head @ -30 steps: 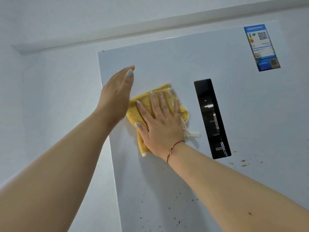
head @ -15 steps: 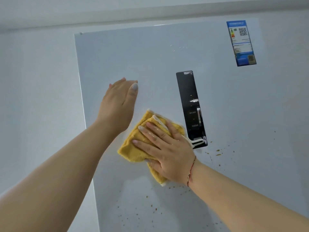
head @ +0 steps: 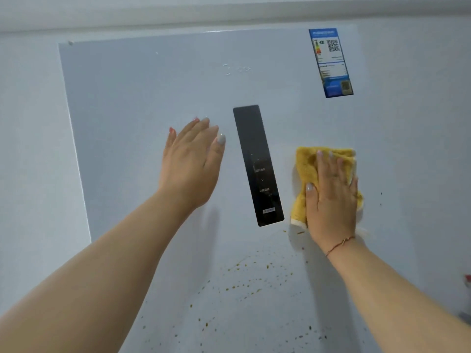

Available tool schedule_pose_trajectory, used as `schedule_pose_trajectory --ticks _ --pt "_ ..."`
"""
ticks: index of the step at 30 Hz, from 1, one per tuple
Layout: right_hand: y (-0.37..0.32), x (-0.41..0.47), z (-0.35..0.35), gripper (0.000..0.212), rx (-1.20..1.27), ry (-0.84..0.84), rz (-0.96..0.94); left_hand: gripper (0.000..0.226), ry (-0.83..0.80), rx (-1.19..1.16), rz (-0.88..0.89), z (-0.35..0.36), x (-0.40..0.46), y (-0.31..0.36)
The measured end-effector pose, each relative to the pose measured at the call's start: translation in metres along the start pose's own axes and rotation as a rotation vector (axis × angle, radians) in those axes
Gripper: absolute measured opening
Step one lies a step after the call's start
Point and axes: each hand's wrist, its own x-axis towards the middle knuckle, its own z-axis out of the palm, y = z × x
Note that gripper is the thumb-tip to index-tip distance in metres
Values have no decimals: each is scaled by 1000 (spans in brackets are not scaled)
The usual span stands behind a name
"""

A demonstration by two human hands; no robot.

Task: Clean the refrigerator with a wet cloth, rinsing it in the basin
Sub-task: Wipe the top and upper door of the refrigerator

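Cloth [head: 305, 174] beside panel [head: 257, 164], right hand [head: 331, 200] atop

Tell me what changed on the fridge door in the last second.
The right hand slid the cloth from left of the black panel, down and across, to its right side. Nothing was grasped or let go. The left hand stays flat and open by the door; the brown spatter below remains unwiped, and the label is untouched.
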Motion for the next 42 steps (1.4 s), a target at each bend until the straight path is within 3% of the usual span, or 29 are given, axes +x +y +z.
schedule_pose_trajectory --ticks 2,6,10,19,22,30,32,36,42 --pt "-15 -32 4 54 84 67 -49 66 21 58 19 6 0 3" --pt "-44 -67 14 50 132 39 -425 65 56 61 73 15 1 11" --pt "-27 -27 10 45 63 5 -496 73 63 26 101 29 8 21" --pt "26 99 -15 67 -56 -164 -103 72 127 78 88 47 11 24" --pt "49 124 -21 61 -39 -156 28 67 142 101 89 49 11 23" --pt "66 44 -7 68 -82 -50 386 65 160 132 88 44 14 23" --pt "49 6 -1 74 -122 -22 334 66 158 127 83 43 14 25" --pt "-3 -42 6 66 -149 -77 57 68 130 113 68 36 15 26" --pt "-29 11 1 60 -78 -150 -338 56 37 -11 52 16 20 30"
